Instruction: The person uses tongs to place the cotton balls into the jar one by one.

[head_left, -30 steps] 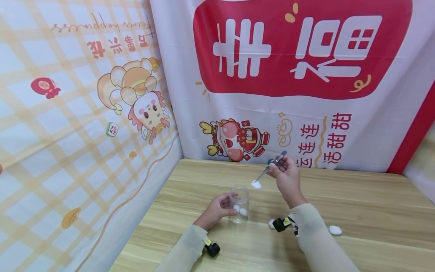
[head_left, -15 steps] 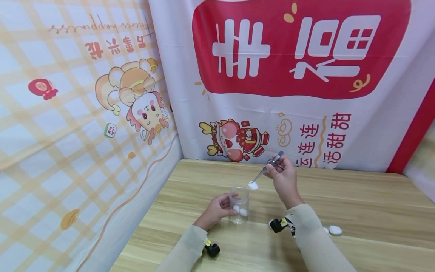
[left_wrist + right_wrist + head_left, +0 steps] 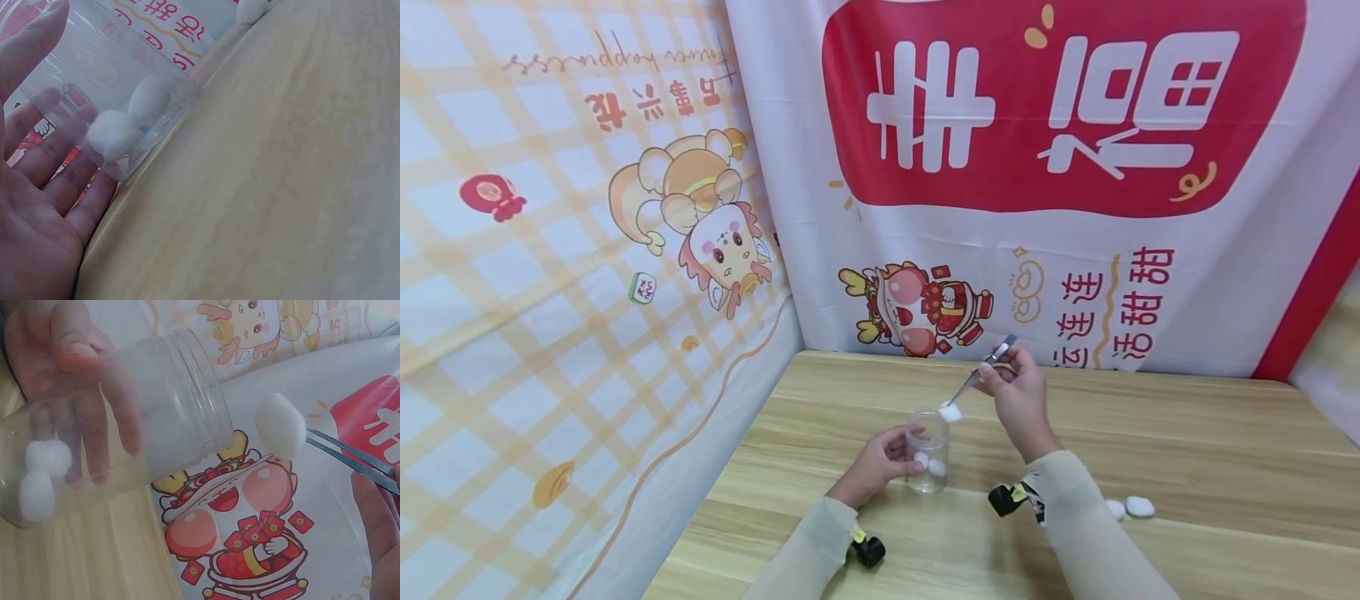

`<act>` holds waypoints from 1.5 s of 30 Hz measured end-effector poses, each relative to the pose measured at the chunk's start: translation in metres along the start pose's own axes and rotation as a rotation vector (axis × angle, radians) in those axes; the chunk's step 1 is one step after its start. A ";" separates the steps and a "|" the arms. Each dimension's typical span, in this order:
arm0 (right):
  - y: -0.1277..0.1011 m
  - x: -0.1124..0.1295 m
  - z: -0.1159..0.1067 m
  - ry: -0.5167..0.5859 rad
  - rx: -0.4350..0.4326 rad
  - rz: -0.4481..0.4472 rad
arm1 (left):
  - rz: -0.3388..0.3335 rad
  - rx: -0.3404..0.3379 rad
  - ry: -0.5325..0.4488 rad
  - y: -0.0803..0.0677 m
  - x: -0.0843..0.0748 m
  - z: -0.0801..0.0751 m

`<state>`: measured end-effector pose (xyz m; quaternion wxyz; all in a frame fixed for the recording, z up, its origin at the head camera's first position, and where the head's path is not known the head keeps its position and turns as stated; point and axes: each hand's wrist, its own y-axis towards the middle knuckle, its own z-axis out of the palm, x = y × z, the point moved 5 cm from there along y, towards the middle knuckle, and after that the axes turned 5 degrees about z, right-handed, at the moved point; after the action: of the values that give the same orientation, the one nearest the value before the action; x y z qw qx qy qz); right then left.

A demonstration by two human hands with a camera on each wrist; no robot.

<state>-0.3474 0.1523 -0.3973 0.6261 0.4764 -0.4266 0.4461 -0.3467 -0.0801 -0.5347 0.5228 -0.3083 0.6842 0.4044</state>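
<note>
A clear plastic jar [image 3: 928, 450] stands upright on the wooden table, gripped from its left by my left hand [image 3: 880, 462] with thumb and fingers around it. Two white cotton balls lie at its bottom; one cotton ball [image 3: 114, 135] shows plainly in the left wrist view. My right hand [image 3: 1021, 404] pinches metal tweezers [image 3: 350, 459]. Their tips hold another cotton ball [image 3: 280, 426], just outside the jar's open mouth on its right. In the head view this held ball [image 3: 951, 412] appears beside the rim, and a narrow gap separates them in the right wrist view.
Two more white cotton balls, one being a cotton ball [image 3: 1140, 507], lie on the table [image 3: 1225, 467] near my right sleeve. A printed cloth [image 3: 805, 250] hangs behind the table's back edge, and a checked cloth [image 3: 550, 333] hangs at the left.
My right hand has moved left with the tweezers, carrying the cotton ball close to the jar's mouth. My left hand and the jar have stayed in place.
</note>
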 end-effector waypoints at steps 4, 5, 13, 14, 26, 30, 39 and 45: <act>0.000 -0.002 0.002 0.019 0.003 -0.003 | -0.001 0.005 0.002 0.000 0.000 0.000; -0.001 -0.003 0.002 0.023 0.004 -0.005 | -0.002 0.005 0.003 0.000 0.000 0.000; -0.001 -0.006 0.008 0.031 0.013 -0.006 | -0.012 -0.002 0.009 0.000 -0.002 0.000; -0.002 -0.006 0.008 0.029 0.015 -0.005 | -0.014 -0.003 0.008 -0.001 -0.002 0.000; -0.003 -0.015 0.013 0.001 0.029 0.061 | -0.011 -0.009 0.021 -0.001 -0.002 -0.001; -0.003 -0.017 0.016 0.002 0.037 0.067 | -0.017 -0.012 0.020 -0.001 -0.001 -0.002; -0.005 -0.021 0.017 0.003 0.039 0.050 | -0.011 -0.008 0.018 0.000 0.000 -0.003; -0.005 -0.024 0.015 -0.022 0.037 0.050 | 0.002 -0.005 0.038 0.001 0.001 -0.003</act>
<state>-0.3504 0.1328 -0.4187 0.6010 0.4822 -0.4369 0.4641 -0.3489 -0.0822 -0.5346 0.5085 -0.3166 0.6933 0.4006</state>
